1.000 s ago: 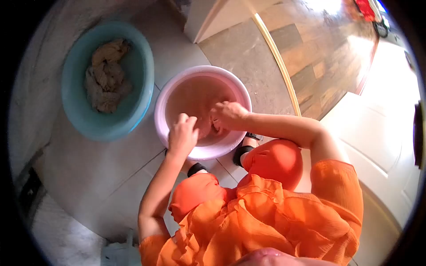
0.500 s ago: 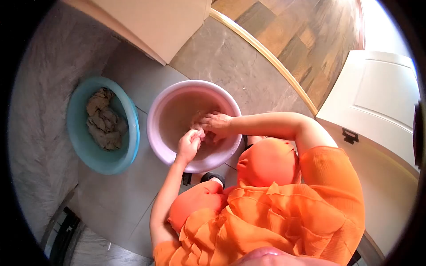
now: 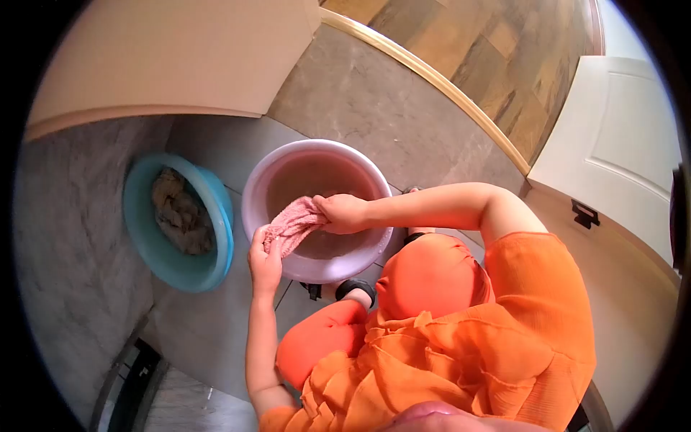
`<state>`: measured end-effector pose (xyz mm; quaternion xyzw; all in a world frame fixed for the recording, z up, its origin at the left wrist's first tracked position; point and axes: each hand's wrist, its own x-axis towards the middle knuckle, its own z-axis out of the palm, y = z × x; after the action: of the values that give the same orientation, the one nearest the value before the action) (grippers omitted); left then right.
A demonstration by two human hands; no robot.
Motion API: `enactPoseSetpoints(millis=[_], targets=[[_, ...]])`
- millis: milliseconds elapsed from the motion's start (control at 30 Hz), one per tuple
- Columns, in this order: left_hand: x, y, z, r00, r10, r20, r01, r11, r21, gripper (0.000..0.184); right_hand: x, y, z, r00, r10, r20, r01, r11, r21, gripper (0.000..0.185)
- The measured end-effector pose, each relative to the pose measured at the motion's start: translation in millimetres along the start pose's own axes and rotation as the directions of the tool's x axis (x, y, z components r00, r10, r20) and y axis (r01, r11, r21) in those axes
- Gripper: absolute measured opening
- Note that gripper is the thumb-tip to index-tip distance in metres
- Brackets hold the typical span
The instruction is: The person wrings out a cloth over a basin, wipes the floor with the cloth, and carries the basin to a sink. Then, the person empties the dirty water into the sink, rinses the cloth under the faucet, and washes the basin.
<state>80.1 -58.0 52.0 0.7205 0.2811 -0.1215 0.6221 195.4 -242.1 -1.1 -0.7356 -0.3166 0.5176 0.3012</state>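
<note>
A wet pink cloth (image 3: 294, 225) is stretched between my two hands above a pale pink basin (image 3: 255, 176) that holds murky brownish water (image 3: 345, 189). My left hand (image 3: 265, 261) grips the cloth's lower left end, over the basin's left rim. At the upper right end, my right hand (image 3: 341, 213) is closed round the cloth, over the water. To the left stands a blue basin (image 3: 141, 248) with crumpled brownish and grey cloth (image 3: 181, 210) inside.
A pale cabinet panel (image 3: 173, 57) is at the upper left, beside a marbled wall (image 3: 72, 245). A white door panel (image 3: 619, 129) stands at the right. A light strip (image 3: 432, 75) separates grey tile from wood-patterned floor (image 3: 497, 57). My bent knees are close below the pink basin.
The pink cloth has come up out of the water and is now spread between my hands. My left hand has moved left and my hands are farther apart. The view has shifted.
</note>
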Motion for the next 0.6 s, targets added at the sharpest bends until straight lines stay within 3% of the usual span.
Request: enactPoseSetpoints(millis=[67,200,233,300,333,367,400,433,467,500,567,600], targets=[[10,-24,-2,0.999,-0.041,-0.017,0.044,0.973,0.225,0.022,7,10,7,0.999,-0.016,-0.037,0.011,0.994,-0.112,0.051],[32,-77,5,0.999,0.017,0.048,-0.037,0.891,0.453,0.024,24,18,18,0.997,0.001,-0.083,-0.037,0.9,-0.434,0.044],[34,-80,9,0.999,-0.02,0.028,0.007,0.92,0.391,0.026,28,18,19,0.995,0.022,-0.095,-0.066,0.865,-0.498,0.044],[32,-90,16,0.994,-0.107,-0.008,0.105,0.961,0.256,0.031,28,6,14,0.993,-0.104,-0.052,0.087,0.96,-0.266,0.046],[25,-70,20,0.965,-0.261,0.036,0.259,0.965,0.045,0.041,22,-10,9,0.982,-0.186,-0.034,0.167,0.937,-0.307,0.045],[18,-34,28,0.864,-0.501,-0.05,0.502,0.865,0.01,0.048,14,-36,-1,0.991,-0.131,0.019,0.13,0.937,-0.324,0.046],[18,-25,21,0.801,-0.578,0.158,0.596,0.745,-0.299,0.05,8,-50,-6,0.97,-0.229,0.077,0.241,0.927,-0.288,0.045],[17,-16,14,0.731,-0.568,0.378,0.673,0.508,-0.538,0.053,0,-70,1,0.985,-0.173,0.003,0.158,0.892,-0.424,0.042],[18,8,22,0.746,-0.178,0.642,0.65,0.404,-0.643,0.05,-5,-89,2,0.986,-0.166,0.028,0.161,0.886,-0.435,0.042],[18,19,24,0.71,-0.025,0.703,0.673,0.315,-0.669,0.05,-11,-101,-1,0.986,-0.158,0.054,0.165,0.878,-0.449,0.043],[4,25,21,0.672,0.132,0.728,0.713,0.151,-0.685,0.049,-22,-106,-17,0.838,-0.478,0.263,0.532,0.823,-0.199,0.032],[0,21,20,0.693,0.146,0.706,0.699,0.101,-0.707,0.049,-20,-104,-8,0.805,-0.546,0.233,0.588,0.785,-0.193,0.031]])
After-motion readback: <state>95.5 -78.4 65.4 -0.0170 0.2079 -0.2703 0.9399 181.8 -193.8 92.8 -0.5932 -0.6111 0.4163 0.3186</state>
